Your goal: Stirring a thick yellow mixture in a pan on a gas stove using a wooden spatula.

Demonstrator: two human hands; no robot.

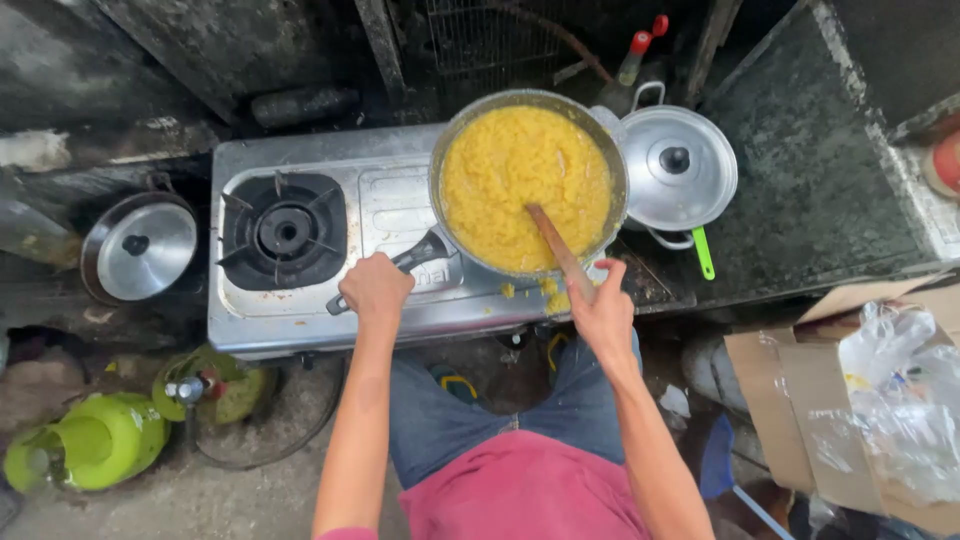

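Observation:
A round metal pan [447, 139] full of thick yellow food [520, 180] sits on the right burner of a steel two-burner gas stove [390, 210]. My left hand [375, 287] is closed around the pan's black handle [420, 252]. My right hand [602, 307] grips a wooden spatula [556, 243], whose far end is sunk in the yellow food. Bits of yellow food [548, 293] lie spilled on the stove top by the pan's near edge.
The left burner [285, 230] is bare. A lidded metal pot [678, 165] stands right of the pan, a lid [140, 248] left of the stove. Green gas cylinders [95, 440] sit on the floor at left. A cardboard box with plastic bags [880, 400] is at right.

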